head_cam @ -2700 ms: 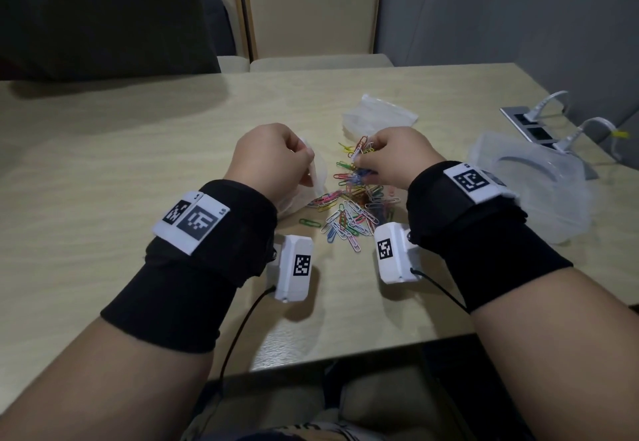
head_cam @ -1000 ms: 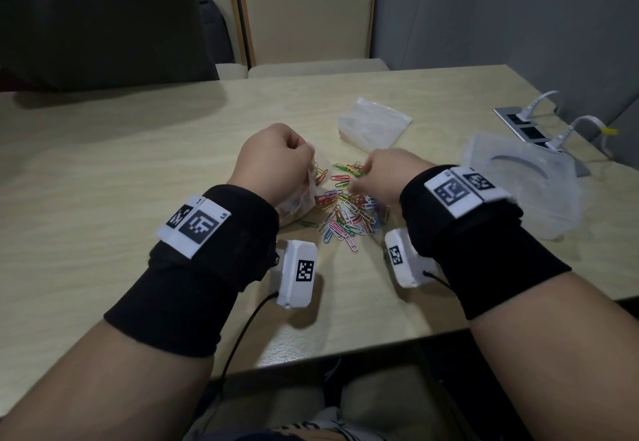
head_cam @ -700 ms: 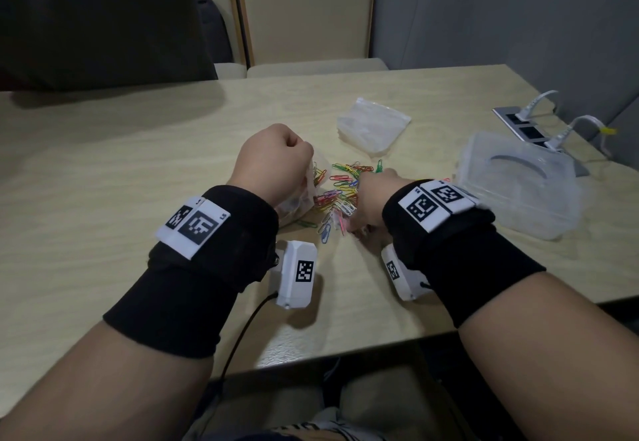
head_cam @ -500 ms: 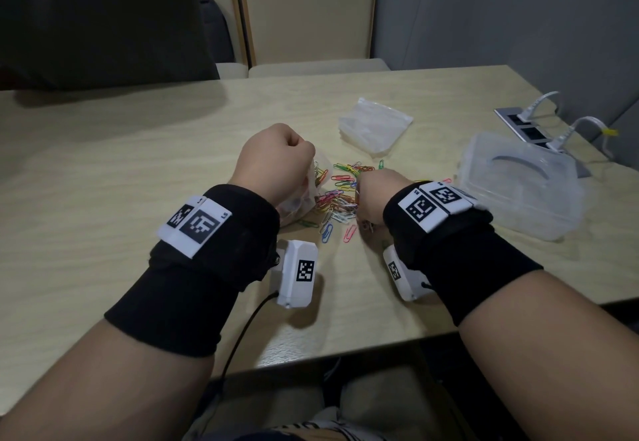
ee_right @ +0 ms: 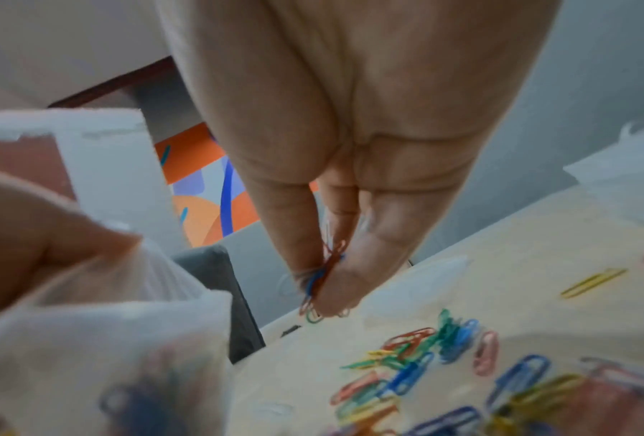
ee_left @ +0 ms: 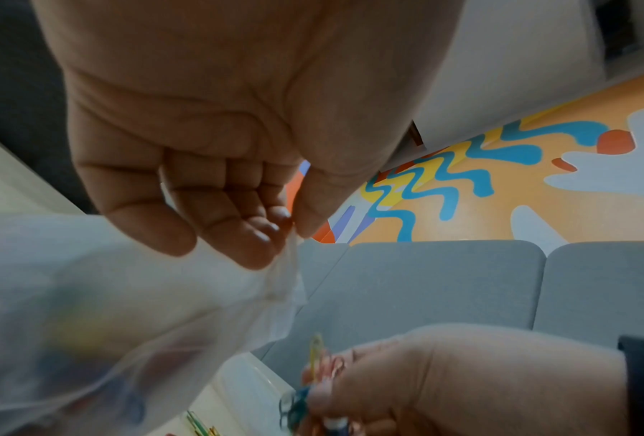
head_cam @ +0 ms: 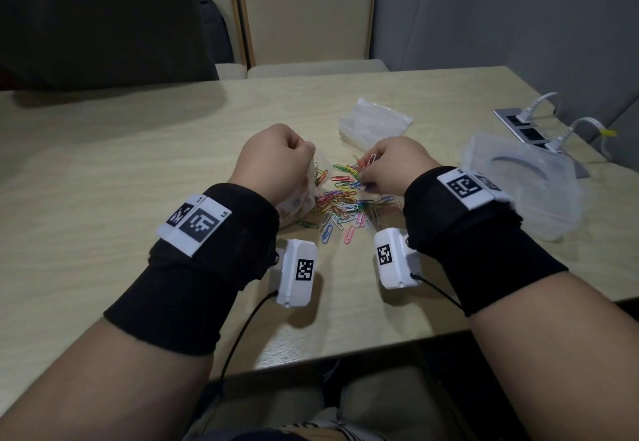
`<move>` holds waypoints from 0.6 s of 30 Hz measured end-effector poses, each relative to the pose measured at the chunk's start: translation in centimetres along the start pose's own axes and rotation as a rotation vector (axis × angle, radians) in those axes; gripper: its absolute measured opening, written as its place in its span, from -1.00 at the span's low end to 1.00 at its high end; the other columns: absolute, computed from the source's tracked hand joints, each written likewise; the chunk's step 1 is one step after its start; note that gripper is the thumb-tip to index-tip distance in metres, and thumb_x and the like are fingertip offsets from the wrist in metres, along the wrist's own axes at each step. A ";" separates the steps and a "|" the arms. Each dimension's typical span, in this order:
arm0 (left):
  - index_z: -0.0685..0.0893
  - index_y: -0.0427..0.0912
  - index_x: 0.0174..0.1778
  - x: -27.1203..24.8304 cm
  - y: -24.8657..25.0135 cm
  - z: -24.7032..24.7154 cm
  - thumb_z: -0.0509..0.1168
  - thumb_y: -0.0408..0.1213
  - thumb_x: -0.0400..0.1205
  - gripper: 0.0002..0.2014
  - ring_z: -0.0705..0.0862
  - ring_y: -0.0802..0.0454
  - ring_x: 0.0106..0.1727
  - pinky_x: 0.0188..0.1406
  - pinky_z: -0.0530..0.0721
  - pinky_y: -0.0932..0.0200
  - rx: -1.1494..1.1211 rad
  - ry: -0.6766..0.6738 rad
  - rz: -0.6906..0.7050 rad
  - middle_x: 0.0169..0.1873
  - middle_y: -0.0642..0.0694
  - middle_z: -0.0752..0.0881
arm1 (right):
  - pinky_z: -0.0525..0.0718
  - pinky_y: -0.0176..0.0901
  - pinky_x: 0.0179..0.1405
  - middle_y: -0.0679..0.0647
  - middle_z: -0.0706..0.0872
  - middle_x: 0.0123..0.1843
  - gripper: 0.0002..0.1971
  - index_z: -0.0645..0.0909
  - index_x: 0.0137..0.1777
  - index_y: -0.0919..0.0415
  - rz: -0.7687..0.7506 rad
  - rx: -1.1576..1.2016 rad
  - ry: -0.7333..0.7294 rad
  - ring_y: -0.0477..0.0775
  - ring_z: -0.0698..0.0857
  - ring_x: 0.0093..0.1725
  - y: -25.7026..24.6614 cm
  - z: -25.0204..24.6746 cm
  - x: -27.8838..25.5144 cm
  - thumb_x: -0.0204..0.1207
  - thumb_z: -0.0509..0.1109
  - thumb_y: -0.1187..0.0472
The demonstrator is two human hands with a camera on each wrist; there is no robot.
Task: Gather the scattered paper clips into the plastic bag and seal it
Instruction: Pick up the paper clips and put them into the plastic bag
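Lifting clear of pile, right hand (head_cam: 394,167) now pinching paper clips (ee_right: 322,277), nearer plastic bag (head_cam: 316,178)

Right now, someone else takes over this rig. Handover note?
Left hand: pinches the rim of the plastic bag, holding it up off the table; some clips already inside.
Right hand: fingers pinch a small bunch of paper clips, lifted beside the bag.
Loose clips: many lie on the table between the hands.
Done: part of the pile bagged.
Left: drop this bunch in, gather the rest, seal the bag.
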State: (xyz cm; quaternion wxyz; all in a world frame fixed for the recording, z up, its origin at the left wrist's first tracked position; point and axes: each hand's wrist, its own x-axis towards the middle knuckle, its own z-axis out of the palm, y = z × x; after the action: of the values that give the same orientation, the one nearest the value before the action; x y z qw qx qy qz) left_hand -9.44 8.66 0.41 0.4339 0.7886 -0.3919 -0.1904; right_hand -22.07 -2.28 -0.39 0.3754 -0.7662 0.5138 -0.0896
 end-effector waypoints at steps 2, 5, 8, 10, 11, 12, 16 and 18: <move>0.54 -0.17 -0.30 -0.1 0.1 0.0 0.24 -0.19 0.66 -0.77 0.77 -0.24 -0.15 -0.01 0.75 -0.23 0.008 -0.001 0.005 -0.42 -0.11 0.68 | 0.82 -0.26 -0.31 0.12 0.70 -0.19 -0.89 0.69 -0.06 0.28 0.035 0.284 -0.032 0.08 0.75 -0.17 -0.8 -0.4 -0.9 0.48 0.48 0.46; 0.55 -0.17 -0.28 -0.1 0.3 0.2 0.23 -0.18 0.66 -0.77 0.75 -0.26 -0.10 0.01 0.74 -0.24 0.018 0.007 0.006 -0.33 -0.16 0.70 | 0.76 -0.31 -0.46 0.28 0.64 -0.12 -0.88 0.58 -0.10 0.36 0.057 0.691 -0.119 0.17 0.69 -0.21 -2.0 -0.3 -1.9 0.52 0.40 0.55; 0.56 -0.15 -0.29 -0.2 0.4 0.3 0.23 -0.18 0.65 -0.79 0.73 -0.31 -0.07 0.03 0.72 -0.28 0.010 0.012 -0.007 -0.27 -0.23 0.71 | 0.75 -0.28 -0.50 0.32 0.59 -0.23 -0.79 0.48 -0.21 0.36 0.088 0.906 -0.207 0.15 0.64 -0.31 -2.8 0.5 -2.0 0.56 0.29 0.62; 0.60 -0.22 -0.24 -0.3 0.5 0.4 0.24 -0.20 0.64 -0.80 0.72 -0.34 -0.07 0.02 0.72 -0.30 0.001 0.009 -0.011 -0.28 -0.26 0.70 | 0.76 -0.27 -0.45 0.29 0.60 -0.25 -0.77 0.48 -0.26 0.34 0.087 0.896 -0.256 0.12 0.66 -0.30 -2.9 0.9 -1.8 0.57 0.29 0.59; 0.62 -0.26 -0.21 -0.3 0.5 0.4 0.24 -0.21 0.63 -0.80 0.72 -0.35 -0.07 0.01 0.72 -0.31 -0.003 0.007 -0.013 -0.28 -0.27 0.71 | 0.78 -0.25 -0.36 0.26 0.63 -0.23 -0.78 0.51 -0.26 0.32 0.070 0.823 -0.270 0.10 0.68 -0.27 -2.8 1.1 -1.5 0.56 0.30 0.57; 0.63 -0.30 -0.18 -0.4 0.5 0.4 0.23 -0.22 0.63 -0.79 0.72 -0.35 -0.07 -0.01 0.72 -0.31 -0.007 0.007 -0.016 -0.27 -0.29 0.72 | 0.80 -0.25 -0.27 0.22 0.67 -0.20 -0.81 0.55 -0.23 0.29 0.050 0.740 -0.270 0.07 0.70 -0.24 -2.8 1.3 -1.3 0.55 0.33 0.54; 0.65 -0.35 -0.14 -0.3 0.3 0.2 0.23 -0.23 0.62 -0.77 0.72 -0.34 -0.07 -0.01 0.72 -0.31 -0.006 0.018 -0.018 -0.21 -0.34 0.76 | 0.77 -0.14 -0.04 0.21 0.68 -0.07 -0.76 0.61 0.20 0.43 0.017 0.604 -0.267 0.09 0.71 -0.14 -3.1 1.2 -1.2 0.56 0.27 0.50; 0.65 -0.31 -0.14 -0.3 0.3 0.2 0.22 -0.21 0.63 -0.78 0.72 -0.32 -0.06 0.01 0.72 -0.29 -0.002 0.022 -0.020 -0.22 -0.29 0.74 | 0.76 -0.08 0.01 0.24 0.66 0.00 -0.68 0.57 0.32 0.46 -0.023 0.510 -0.273 0.13 0.70 -0.10 -3.6 0.9 -1.5 0.59 0.22 0.50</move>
State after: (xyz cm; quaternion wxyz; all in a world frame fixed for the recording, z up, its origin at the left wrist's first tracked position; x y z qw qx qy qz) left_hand -9.90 8.69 0.55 0.4369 0.7940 -0.3792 -0.1865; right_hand -19.64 0.10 1.72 0.6206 -0.6578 0.4106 -0.1166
